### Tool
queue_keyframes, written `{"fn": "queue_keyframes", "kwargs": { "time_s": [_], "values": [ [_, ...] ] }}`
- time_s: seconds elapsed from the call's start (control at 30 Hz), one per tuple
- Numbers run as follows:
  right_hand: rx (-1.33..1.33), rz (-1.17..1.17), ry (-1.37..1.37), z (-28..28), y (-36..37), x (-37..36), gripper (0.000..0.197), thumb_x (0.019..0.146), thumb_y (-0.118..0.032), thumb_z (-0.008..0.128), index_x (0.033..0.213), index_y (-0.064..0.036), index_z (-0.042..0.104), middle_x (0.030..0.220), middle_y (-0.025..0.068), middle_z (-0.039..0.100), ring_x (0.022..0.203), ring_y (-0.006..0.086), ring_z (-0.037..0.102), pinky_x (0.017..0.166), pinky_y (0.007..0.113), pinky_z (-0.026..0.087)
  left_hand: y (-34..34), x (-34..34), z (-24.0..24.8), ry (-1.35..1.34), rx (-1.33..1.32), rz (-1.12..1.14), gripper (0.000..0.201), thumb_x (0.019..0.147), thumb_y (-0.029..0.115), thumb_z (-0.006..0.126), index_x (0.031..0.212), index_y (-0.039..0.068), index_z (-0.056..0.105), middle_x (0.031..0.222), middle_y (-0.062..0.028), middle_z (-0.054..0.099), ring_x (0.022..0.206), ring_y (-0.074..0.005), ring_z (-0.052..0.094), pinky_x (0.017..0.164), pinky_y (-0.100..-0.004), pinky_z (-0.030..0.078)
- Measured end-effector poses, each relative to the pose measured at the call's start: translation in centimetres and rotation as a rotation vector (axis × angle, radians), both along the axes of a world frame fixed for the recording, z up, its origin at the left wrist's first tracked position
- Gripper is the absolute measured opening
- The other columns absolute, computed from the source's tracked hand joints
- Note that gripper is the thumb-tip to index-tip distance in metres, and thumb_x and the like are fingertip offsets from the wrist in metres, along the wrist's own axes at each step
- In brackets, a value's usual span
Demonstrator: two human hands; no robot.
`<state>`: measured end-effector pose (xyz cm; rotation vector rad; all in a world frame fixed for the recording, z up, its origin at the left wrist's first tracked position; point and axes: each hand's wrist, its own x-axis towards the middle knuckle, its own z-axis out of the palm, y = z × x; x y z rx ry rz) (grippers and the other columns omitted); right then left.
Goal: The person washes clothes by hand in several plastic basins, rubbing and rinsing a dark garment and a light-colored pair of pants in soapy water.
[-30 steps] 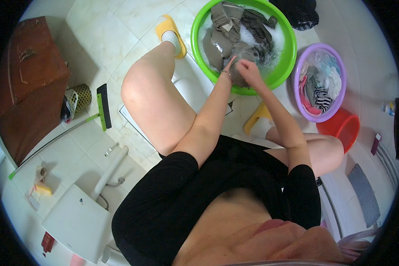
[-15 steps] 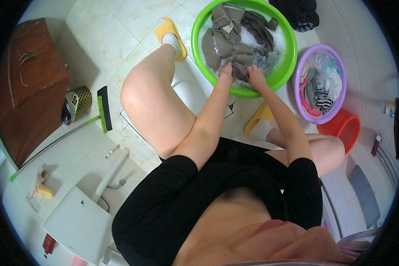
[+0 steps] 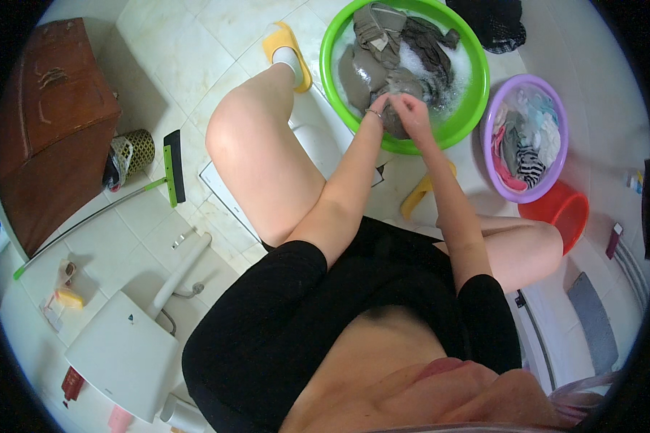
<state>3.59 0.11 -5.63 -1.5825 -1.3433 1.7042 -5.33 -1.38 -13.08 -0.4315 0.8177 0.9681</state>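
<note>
A round green tub (image 3: 328, 68) holds sudsy water and a heap of wet grey-brown clothes. My left hand (image 3: 380, 105), with a thin bracelet at the wrist, is closed on a grey garment (image 3: 396, 124) by the tub's near side. Close beside it, almost touching, my right hand (image 3: 410, 114) has its fingers curled together on the same garment. Part of that cloth hangs below the hands, and the fingertips are partly hidden. A darker garment (image 3: 432, 50) and white foam lie beyond, toward the far right of the tub.
To the right stand a purple basin (image 3: 487, 148) of mixed clothes and a red bucket (image 3: 567, 216). A black mesh item (image 3: 487, 22) lies behind them. At left are a brown cabinet (image 3: 58, 108), a patterned basket (image 3: 136, 151) and a green-black floor squeegee (image 3: 173, 169).
My hands have come closer together, the right one moving left and lifting some of the grey cloth. The whole view has shifted slightly.
</note>
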Motion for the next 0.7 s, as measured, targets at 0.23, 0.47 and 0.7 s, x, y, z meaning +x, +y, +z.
{"fn": "queue_keyframes", "kwargs": {
  "time_s": [0.23,0.47,0.7],
  "values": [
    [0.348,0.162,-0.628,-2.5,3.1,4.3,0.045,0.080,-0.042,0.039,0.076,-0.0027,0.061,0.072,0.0210,0.056,0.070,0.0368,0.055,0.064,0.042,0.042,1.4,2.2,1.3,0.661,0.081,-0.050,0.032,0.072,0.022,0.052,0.093,-0.003,0.054,0.087,-0.0158,0.058,0.076,-0.0278,0.057,0.071,-0.0364,0.045],
    [-0.540,0.009,0.116,-0.8,4.8,10.3,0.043,0.073,-0.047,0.054,0.086,-0.0061,0.060,0.069,0.0034,0.058,0.062,0.0165,0.053,0.062,0.028,0.043,0.5,6.3,13.9,1.419,0.673,-1.092,0.037,0.069,0.029,0.052,0.088,-0.002,0.058,0.093,-0.0236,0.055,0.087,-0.0357,0.054,0.077,-0.0371,0.043],
    [-0.285,-0.118,0.130,2.4,5.7,10.1,0.029,0.070,-0.014,0.058,0.094,0.0016,0.053,0.082,0.0084,0.057,0.070,0.0158,0.055,0.063,0.027,0.045,0.1,7.2,14.3,1.089,0.670,-0.818,0.048,0.070,0.036,0.056,0.088,-0.008,0.054,0.082,-0.0183,0.059,0.074,-0.0254,0.059,0.068,-0.0333,0.047]
  ]
}}
